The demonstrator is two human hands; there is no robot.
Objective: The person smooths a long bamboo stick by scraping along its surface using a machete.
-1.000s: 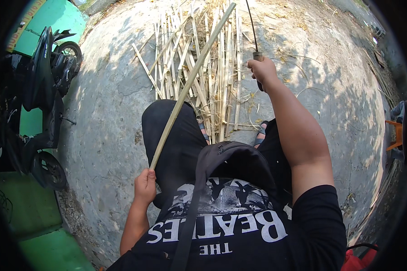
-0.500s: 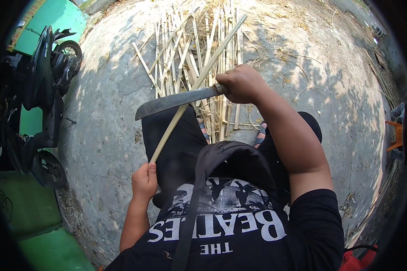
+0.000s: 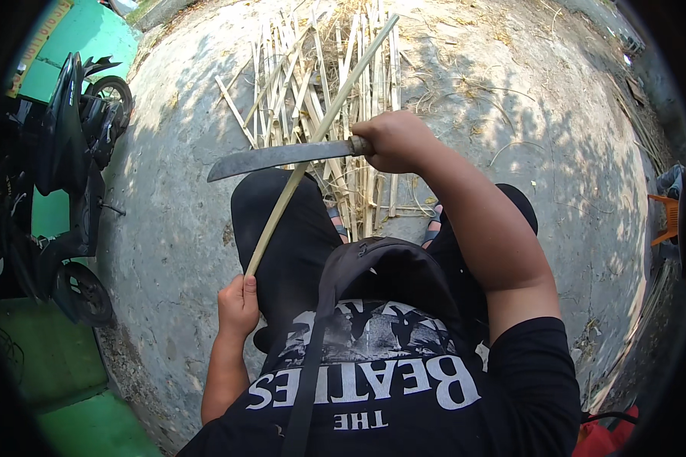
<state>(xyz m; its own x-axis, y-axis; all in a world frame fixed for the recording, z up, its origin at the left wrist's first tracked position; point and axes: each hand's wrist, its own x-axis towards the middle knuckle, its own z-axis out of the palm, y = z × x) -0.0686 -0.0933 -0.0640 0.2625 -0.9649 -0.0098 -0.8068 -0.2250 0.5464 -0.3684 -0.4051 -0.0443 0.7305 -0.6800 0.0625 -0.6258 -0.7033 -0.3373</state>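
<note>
My left hand [image 3: 238,306] is closed round the near end of a long pale bamboo strip [image 3: 276,217], beside my left thigh. The strip slants away up and to the right, over my left knee, its far end above the heap of strips. My right hand [image 3: 395,142] grips the short handle of a machete [image 3: 278,158]. Its broad grey blade points left and lies across the strip just beyond my left knee, seemingly touching it. The blade tip reaches past the strip on the left.
A heap of split bamboo strips [image 3: 373,68] lies on the concrete ground [image 3: 175,221] ahead, between and beyond my feet. To the left stands a black motorbike [image 3: 72,152] by a green wall. An orange plastic chair [image 3: 665,219] is at the far right. Thin shavings lie scattered beyond the heap.
The machete has shifted a little to the left, its blade now more level. The strip and my left hand have moved slightly left, while both hands keep their hold.
</note>
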